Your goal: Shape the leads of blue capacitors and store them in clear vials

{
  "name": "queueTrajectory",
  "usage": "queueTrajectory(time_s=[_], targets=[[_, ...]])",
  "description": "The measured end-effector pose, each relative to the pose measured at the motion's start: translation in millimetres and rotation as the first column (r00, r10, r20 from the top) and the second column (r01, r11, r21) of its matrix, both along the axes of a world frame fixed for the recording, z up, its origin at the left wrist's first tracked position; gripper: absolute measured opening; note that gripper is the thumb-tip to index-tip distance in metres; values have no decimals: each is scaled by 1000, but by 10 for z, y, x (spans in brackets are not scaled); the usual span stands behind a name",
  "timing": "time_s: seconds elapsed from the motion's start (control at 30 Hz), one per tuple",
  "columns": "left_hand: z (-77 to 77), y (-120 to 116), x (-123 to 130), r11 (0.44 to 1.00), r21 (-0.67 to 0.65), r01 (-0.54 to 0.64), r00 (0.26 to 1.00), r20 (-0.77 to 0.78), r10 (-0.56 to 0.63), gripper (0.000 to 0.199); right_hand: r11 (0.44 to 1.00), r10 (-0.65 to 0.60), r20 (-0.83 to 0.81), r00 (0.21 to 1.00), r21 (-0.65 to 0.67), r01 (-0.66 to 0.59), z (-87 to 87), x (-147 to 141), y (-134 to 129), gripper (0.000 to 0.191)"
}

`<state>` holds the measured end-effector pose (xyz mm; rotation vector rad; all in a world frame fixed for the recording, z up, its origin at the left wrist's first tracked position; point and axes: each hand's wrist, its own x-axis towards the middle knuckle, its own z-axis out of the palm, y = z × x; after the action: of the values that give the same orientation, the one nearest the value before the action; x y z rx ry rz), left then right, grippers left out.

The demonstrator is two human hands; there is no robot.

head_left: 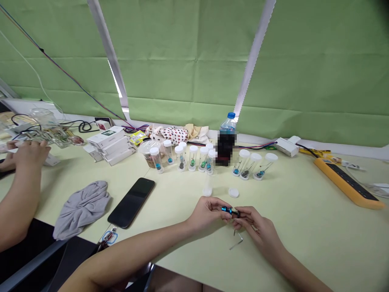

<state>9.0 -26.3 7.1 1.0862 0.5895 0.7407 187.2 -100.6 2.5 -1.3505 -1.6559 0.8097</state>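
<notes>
My left hand pinches the blue end of a small blue-and-black cylindrical part. From the other side, the fingers of my right hand close on its black end, so both hands hold it above the table. A thin L-shaped metal hex key shows just below my fingers; whether it hangs from my right hand or lies on the table I cannot tell. Beyond my hands a white cap lies on the table. Close by stands a clear vial in front of the capped ones.
Several white-capped vials holding blue, green or dark parts line the back, near a bottle. A phone and grey cloth lie left, beside another person's arm. White boxes are stacked behind; an orange power strip lies right.
</notes>
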Motion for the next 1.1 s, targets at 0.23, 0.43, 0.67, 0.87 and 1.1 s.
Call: queueTrajectory(time_s=[0.23, 0.43, 0.67, 0.87, 1.1], targets=[[-37, -3, -31, 996, 82, 27, 998, -54, -23, 40, 997, 6, -32, 999, -75, -8, 29, -6, -8, 23], [17, -27, -54, 986, 158, 44, 997, -64, -34, 36, 995, 25, 4, 1000, -100, -24, 9, 24, -10, 24], [11, -24, -45, 987, 152, 46, 996, -88, -33, 34, 994, 35, 50, 998, -107, -29, 38, 15, -10, 27], [62, -17, -34, 997, 70, 12, 998, -57, -8, 36, 998, -32, 146, 989, 50, 25, 52, 37, 0, 27], [86, 15, -39, 997, 73, -11, 998, -61, 16, 37, 954, -134, 253, 958, 296, 55, -3, 60, 6, 14]])
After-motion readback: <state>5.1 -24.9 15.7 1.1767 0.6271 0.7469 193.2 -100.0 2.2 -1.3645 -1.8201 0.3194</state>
